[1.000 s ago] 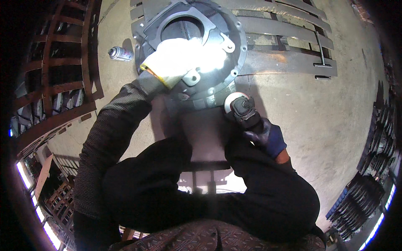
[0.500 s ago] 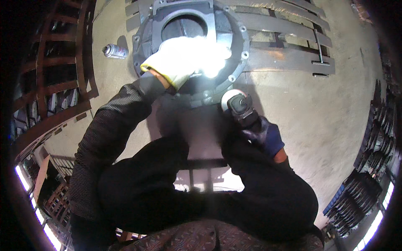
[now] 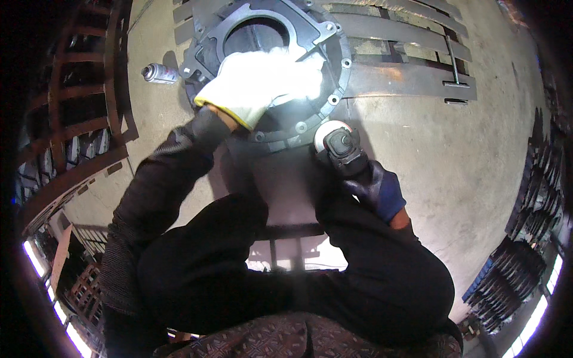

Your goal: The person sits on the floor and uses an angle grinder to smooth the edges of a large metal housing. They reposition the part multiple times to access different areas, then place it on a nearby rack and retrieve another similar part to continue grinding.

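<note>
A large round grey metal casting [image 3: 294, 128] lies in front of me, with bolt holes around its rim and a raised frame around a big opening. My left hand [image 3: 250, 83], in a white glove with a yellow cuff, is closed on the near part of this frame. Strong glare washes out its fingertips. My right hand [image 3: 379, 188], in a dark blue glove, grips an angle grinder [image 3: 345, 149] beside my right knee. The grinder's pale disc [image 3: 324, 132] is close to the casting's near right rim, apart from my left hand.
A spray can [image 3: 160, 73] lies left of the casting. Slatted metal plates [image 3: 394, 80] extend behind and to the right, with a T-shaped metal bar [image 3: 455, 65] on them. A brown metal rack [image 3: 77, 92] stands at left; dark stacked parts [image 3: 507, 286] are at right.
The casting has turned under my left hand: its raised frame now sits slanted and more rim holes show at the near side. My right hand and the grinder have hardly moved.
</note>
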`<state>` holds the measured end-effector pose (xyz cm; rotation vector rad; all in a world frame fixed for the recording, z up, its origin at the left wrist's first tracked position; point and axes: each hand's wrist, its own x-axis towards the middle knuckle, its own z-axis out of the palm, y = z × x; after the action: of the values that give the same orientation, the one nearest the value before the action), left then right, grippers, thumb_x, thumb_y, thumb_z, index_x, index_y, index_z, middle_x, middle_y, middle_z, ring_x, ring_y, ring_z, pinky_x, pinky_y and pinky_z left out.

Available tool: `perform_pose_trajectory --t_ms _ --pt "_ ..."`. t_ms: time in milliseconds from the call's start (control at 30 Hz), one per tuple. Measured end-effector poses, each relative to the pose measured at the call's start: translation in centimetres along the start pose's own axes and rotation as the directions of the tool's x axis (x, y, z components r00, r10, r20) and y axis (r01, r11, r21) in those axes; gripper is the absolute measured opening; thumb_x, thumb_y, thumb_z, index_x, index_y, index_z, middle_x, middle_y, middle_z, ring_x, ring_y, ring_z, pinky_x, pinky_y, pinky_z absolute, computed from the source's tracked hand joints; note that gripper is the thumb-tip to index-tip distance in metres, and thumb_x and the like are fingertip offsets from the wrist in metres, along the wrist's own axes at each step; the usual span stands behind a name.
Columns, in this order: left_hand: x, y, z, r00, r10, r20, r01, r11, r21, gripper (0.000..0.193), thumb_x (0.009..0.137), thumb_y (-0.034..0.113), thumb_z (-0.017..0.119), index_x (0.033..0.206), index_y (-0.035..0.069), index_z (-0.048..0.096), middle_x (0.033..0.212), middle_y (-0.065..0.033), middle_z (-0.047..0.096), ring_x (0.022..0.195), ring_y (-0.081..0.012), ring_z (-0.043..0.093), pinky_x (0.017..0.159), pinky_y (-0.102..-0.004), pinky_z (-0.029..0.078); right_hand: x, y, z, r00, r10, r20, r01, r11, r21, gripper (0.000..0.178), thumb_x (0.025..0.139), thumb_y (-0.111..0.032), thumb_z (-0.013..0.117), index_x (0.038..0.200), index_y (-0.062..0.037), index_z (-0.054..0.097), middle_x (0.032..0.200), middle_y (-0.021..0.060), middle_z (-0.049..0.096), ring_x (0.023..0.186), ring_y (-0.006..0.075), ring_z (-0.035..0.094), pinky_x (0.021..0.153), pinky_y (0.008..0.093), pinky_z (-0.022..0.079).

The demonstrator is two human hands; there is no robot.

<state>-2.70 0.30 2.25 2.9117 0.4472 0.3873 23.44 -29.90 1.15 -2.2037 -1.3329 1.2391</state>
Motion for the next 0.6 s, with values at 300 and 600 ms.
perform_pose_trajectory --t_ms 300,600 --pt "-2.6 -2.2 -1.3 0.976 -0.094 0.198 0.072 0.991 0.113 0.047 0.107 0.044 0.058 0.14 0.013 0.071 0.132 -0.0122 0.073 0.112 -0.0339 0.069 0.106 -0.044 0.052 0.3 0.1 -0.2 0.997 0.044 0.057 -0.041 0.998 -0.047 0.076 0.082 -0.059 0.088 0.138 -0.0115 0.068 0.121 0.0168 0.079 0.114 0.0387 0.075 0.097 0.045 0.061" --pt "-0.7 -1.1 1.8 0.993 -0.094 0.07 0.087 0.992 0.086 0.04 0.104 0.028 0.064 0.142 0.018 0.069 0.133 -0.0137 0.073 0.119 -0.0342 0.07 0.107 -0.0444 0.053 0.1 0.5 -0.3 1.0 0.016 0.023 -0.016 1.0 -0.002 0.077 0.081 -0.058 0.089 0.139 -0.0109 0.068 0.12 0.0171 0.079 0.113 0.0372 0.076 0.096 0.044 0.061"
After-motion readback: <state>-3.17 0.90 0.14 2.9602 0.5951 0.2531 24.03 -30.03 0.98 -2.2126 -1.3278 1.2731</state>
